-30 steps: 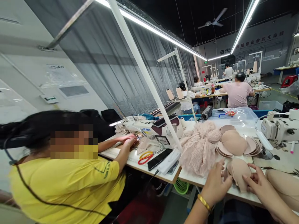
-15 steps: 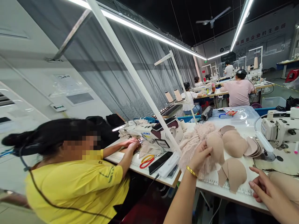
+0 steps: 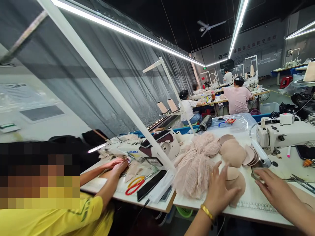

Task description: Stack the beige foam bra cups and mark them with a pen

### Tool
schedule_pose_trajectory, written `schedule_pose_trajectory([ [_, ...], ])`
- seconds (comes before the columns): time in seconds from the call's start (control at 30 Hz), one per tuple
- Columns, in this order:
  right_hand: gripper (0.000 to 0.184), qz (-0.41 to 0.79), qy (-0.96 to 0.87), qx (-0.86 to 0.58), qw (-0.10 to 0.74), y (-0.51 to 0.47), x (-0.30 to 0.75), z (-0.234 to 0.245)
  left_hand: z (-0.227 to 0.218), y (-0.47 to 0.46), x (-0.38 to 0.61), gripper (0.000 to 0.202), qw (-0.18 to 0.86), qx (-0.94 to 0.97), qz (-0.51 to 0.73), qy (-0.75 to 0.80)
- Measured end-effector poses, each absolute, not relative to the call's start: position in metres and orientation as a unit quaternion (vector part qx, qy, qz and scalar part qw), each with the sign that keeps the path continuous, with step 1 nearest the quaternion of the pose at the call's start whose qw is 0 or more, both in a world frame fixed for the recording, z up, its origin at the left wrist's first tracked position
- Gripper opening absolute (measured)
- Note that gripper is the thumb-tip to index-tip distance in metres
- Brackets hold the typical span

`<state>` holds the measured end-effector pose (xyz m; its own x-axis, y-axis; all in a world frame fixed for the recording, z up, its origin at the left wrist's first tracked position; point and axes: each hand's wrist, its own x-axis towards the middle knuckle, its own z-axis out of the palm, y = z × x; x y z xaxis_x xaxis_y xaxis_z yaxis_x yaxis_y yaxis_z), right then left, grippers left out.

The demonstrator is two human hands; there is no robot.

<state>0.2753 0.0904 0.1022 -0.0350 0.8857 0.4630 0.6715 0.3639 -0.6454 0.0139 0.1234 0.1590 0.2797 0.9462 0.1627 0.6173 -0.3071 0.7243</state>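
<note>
My left hand, with a gold bangle at its wrist, hovers with fingers spread over beige moulded bra cups near the table's front edge. It partly hides them. My right hand is just right of those cups, its thumb and fingers apart and nothing seen in its grasp. Beyond the hands, more rounded cups lie in a loose pile beside a fanned stack of cups. A bunched heap of pale pink lace lies to the left of my left hand.
A white sewing machine stands at right, with dark snips near it. At left a co-worker in a yellow shirt works at another machine; red-and-yellow scissors and a white slanted post lie between us.
My left hand has let go of the beige cup it pinched and opened over the lower cups. My right hand has moved closer to the stack. The view has turned right.
</note>
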Motion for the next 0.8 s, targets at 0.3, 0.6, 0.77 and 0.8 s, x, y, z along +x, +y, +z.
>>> schedule_pose_trajectory([
  [0.3, 0.023, -0.012, -0.782, -0.521, 0.341, 0.164, 0.269, 0.119, 0.154, 0.130, 0.004, 0.075, 0.088, 0.835, 0.128, 0.528],
  [0.6, 0.037, 0.054, -0.792, -0.500, 0.347, 0.059, 0.312, 0.159, 0.148, 0.091, 0.002, 0.045, 0.100, 0.844, 0.372, 0.374],
  [0.77, 0.054, 0.276, -0.631, -0.598, 0.410, 0.036, 0.364, 0.157, 0.109, 0.035, 0.051, 0.034, 0.438, 0.740, 0.414, 0.298],
  [0.8, 0.059, 0.286, -0.616, -0.608, 0.412, 0.040, 0.370, 0.150, 0.098, 0.027, 0.060, 0.043, 0.500, 0.710, 0.401, 0.291],
])
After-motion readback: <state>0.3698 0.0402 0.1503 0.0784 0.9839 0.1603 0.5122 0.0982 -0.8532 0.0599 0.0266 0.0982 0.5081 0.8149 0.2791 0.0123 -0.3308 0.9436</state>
